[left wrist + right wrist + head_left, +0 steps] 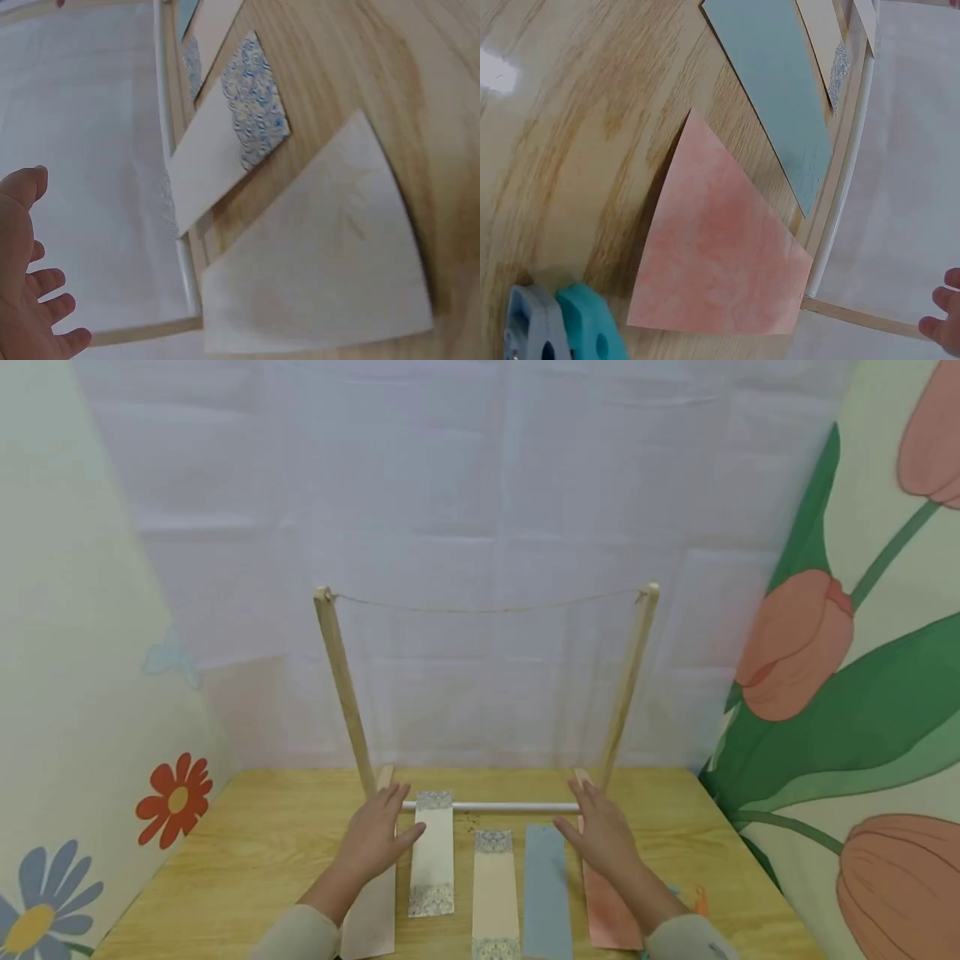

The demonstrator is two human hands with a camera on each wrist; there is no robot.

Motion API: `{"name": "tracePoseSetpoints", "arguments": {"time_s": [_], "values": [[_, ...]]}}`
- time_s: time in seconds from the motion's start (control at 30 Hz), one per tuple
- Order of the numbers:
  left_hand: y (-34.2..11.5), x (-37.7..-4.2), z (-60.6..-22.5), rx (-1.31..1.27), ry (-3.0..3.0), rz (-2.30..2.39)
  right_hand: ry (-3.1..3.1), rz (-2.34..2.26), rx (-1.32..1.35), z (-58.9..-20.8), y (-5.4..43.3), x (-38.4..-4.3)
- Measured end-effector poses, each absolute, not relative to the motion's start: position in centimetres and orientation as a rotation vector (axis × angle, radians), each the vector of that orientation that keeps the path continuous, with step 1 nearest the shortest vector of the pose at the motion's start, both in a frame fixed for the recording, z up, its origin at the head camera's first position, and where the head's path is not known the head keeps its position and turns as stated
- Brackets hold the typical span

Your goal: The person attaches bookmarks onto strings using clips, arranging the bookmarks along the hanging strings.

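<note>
My left hand (372, 837), fingers extended and thumb apart, hovers above a pale beige paper strip (372, 914) on the left. Beside its thumb lies a white strip with patterned ends (432, 856), its far end over a white rod (517, 807). My right hand (606, 839) spreads its fingers over a pink strip (611, 910), holding nothing. Between the hands are a cream strip with patterned ends (495, 885) and a blue strip (547, 889). In the left wrist view the left palm (22, 300) holds nothing.
Two wooden posts (345, 693) stand at the back, joined by a sagging string (487, 609) at their tops. Teal (589, 322) and grey (536, 322) clips lie right of the pink strip, near an orange item (701, 902). White cloth (487, 485) hangs behind the wooden table (247, 843).
</note>
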State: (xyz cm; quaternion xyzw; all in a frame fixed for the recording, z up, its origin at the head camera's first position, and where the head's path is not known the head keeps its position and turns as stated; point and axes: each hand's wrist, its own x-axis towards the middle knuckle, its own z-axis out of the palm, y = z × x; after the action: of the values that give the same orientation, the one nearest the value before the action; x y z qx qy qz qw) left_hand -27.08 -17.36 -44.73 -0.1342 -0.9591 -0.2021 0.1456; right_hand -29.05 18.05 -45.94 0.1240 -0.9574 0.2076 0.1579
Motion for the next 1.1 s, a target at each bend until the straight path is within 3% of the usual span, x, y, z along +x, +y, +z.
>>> {"name": "tracePoseSetpoints", "arguments": {"time_s": [0.37, 1.1], "values": [[-20.3, -26.1, -46.9, -0.237, -2.717, -0.725, -2.723, 0.655, 0.366, -46.4, 19.0, -28.4], [-22.9, -25.0, -50.9, 0.068, -2.824, -1.123, -2.904, 0.827, 0.078, -47.3, 23.7, -26.4]]}}
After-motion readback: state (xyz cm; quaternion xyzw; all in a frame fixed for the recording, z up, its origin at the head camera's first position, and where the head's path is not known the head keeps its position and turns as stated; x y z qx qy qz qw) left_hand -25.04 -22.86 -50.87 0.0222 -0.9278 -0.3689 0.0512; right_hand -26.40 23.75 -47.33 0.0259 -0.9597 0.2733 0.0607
